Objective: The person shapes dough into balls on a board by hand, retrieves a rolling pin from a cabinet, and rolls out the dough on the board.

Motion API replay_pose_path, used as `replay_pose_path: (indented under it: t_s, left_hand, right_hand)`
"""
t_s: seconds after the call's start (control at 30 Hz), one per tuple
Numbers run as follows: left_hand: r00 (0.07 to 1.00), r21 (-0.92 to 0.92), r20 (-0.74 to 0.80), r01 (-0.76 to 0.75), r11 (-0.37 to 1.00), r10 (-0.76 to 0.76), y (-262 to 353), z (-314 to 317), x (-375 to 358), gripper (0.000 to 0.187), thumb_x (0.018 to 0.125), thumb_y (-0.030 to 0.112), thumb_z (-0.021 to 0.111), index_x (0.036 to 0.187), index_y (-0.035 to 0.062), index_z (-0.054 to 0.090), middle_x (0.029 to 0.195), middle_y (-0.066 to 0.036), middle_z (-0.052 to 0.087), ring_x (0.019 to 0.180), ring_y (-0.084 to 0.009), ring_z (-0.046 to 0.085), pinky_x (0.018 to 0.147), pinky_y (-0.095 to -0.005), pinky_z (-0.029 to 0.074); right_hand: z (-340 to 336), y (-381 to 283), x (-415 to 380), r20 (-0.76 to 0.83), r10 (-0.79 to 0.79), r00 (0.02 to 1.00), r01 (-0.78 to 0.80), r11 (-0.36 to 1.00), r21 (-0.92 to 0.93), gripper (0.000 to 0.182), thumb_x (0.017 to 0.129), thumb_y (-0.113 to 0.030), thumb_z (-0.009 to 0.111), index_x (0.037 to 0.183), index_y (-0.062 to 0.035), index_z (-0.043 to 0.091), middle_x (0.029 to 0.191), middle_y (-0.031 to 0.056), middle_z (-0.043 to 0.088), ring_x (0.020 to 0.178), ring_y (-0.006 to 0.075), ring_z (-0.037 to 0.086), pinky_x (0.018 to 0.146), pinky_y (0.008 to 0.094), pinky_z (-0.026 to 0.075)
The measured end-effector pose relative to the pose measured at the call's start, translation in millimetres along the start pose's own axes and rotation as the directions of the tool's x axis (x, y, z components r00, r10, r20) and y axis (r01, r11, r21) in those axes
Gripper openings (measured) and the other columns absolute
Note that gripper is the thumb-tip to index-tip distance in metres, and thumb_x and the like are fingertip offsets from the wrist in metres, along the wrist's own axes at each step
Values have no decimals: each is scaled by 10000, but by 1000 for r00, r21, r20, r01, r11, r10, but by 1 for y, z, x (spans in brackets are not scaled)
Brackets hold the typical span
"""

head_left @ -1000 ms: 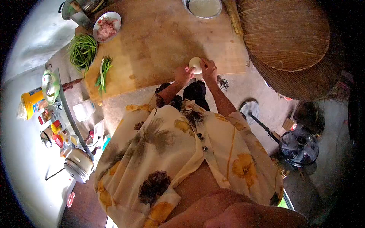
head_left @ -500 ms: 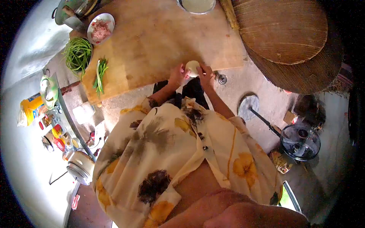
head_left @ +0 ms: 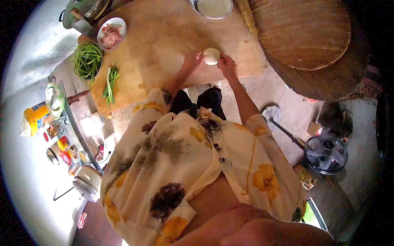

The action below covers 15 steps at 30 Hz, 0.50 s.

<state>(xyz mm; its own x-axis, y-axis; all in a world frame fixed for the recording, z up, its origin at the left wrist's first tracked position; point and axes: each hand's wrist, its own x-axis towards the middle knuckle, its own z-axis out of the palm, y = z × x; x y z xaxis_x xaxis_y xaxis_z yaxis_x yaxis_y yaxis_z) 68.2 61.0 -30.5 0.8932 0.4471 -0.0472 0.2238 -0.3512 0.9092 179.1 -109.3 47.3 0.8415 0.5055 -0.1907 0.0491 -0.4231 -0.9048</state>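
A pale round of dough (head_left: pixel 211 56) is held between my two hands over the near part of the wooden board (head_left: pixel 164 45). My left hand (head_left: pixel 193 61) pinches its left edge, and my right hand (head_left: pixel 227 67) grips the right edge between thumb and fingers. The round faces up and looks smooth and white. Further off on the board, at the top, stands a metal basin (head_left: pixel 213 7) with something pale in it.
On the left of the board lie green onions (head_left: pixel 110 84), a bowl of green beans (head_left: pixel 87 61) and a white plate (head_left: pixel 123 25) of pinkish chopped meat. A cleaver (head_left: pixel 83 28) rests behind. Round wooden lids (head_left: pixel 303 33) stand right, with a fan (head_left: pixel 326 153) below.
Both hands have moved forward with the dough round, from the board's near edge to further over the board. The arms are more stretched out.
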Motion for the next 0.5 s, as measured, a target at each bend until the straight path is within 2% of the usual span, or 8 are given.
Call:
replay_pose_path:
  t_s: [0.03, 0.07, 0.1, 0.13, 0.3, 0.37, 0.43, 0.5]
  left_hand:
    - [997, 90, 34, -76, 993, 74, -2, -1, 1, 263, 846, 215, 659, 1016, 19, 616, 874, -178, 689, 695, -251, 679, 614, -338, 535]
    - [987, 174, 68, -157, 972, 147, -1, -2, 2, 259, 848, 216, 658, 1013, 20, 620, 872, -170, 690, 679, -237, 676, 604, -325, 531]
    - [985, -222, -45, 155, 963, -169, 24, -2, -11, 239, 858, 214, 649, 1006, 27, 632, 834, -139, 684, 644, -196, 652, 582, -302, 515]
    - [875, -595, -25, 376, 711, -483, 46, -6, -20, 220, 867, 211, 640, 999, 35, 644, 796, -108, 678, 609, -156, 628, 559, -279, 500]
    - [848, -601, 53, 449, 662, -527, 71, -3, -15, 229, 877, 225, 633, 965, 14, 653, 686, -58, 623, 575, -113, 575, 540, -274, 484]
    - [843, -628, -8, 415, 659, -538, 57, 8, -21, 247, 878, 237, 638, 954, 2, 652, 661, -56, 613, 568, -116, 572, 536, -280, 482]
    - [873, -517, 252, 486, 705, -417, 6, 31, -44, 279, 879, 240, 644, 970, -24, 636, 705, -99, 630, 629, -171, 616, 594, -322, 507]
    - [928, -351, 85, 369, 861, -363, 6, 36, -52, 282, 871, 234, 653, 1010, -10, 626, 811, -128, 644, 730, -208, 632, 649, -355, 511]
  right_hand:
    - [-1, -13, 4, 38, 138, 990, -140, 989, 43, 345, 905, -241, 645, 1187, -43, 622, 923, 65, 685, 743, 111, 639, 635, 253, 520]
    - [4, 18, 16, -6, -55, 998, 54, 995, -79, 348, 919, -239, 629, 1192, -25, 615, 940, 84, 678, 731, 112, 639, 611, 247, 525]
    - [5, 17, 14, -6, -54, 998, 54, 995, -78, 348, 919, -239, 629, 1192, -25, 615, 940, 84, 678, 731, 112, 639, 611, 247, 525]
    - [8, 15, 12, 11, -3, 1000, 2, 999, 51, 352, 923, -228, 622, 1201, -13, 608, 943, 93, 673, 720, 120, 642, 593, 252, 529]
    - [19, -9, 1, 27, 130, 991, -133, 952, 277, 333, 925, -159, 613, 1208, 15, 599, 970, 109, 661, 741, 145, 653, 620, 267, 553]
    - [15, -13, -12, -49, 109, 993, -92, 960, 266, 313, 921, -150, 615, 1181, 24, 612, 955, 113, 668, 745, 150, 657, 675, 273, 573]
    - [8, 1, -34, -103, -70, 992, 60, 994, -89, 301, 920, -159, 618, 1153, 32, 624, 933, 103, 674, 741, 142, 658, 676, 268, 570]
    - [11, 53, -34, -105, -1, 994, 3, 1000, 21, 303, 925, -187, 620, 1136, 29, 634, 922, 95, 681, 729, 125, 652, 647, 260, 546]
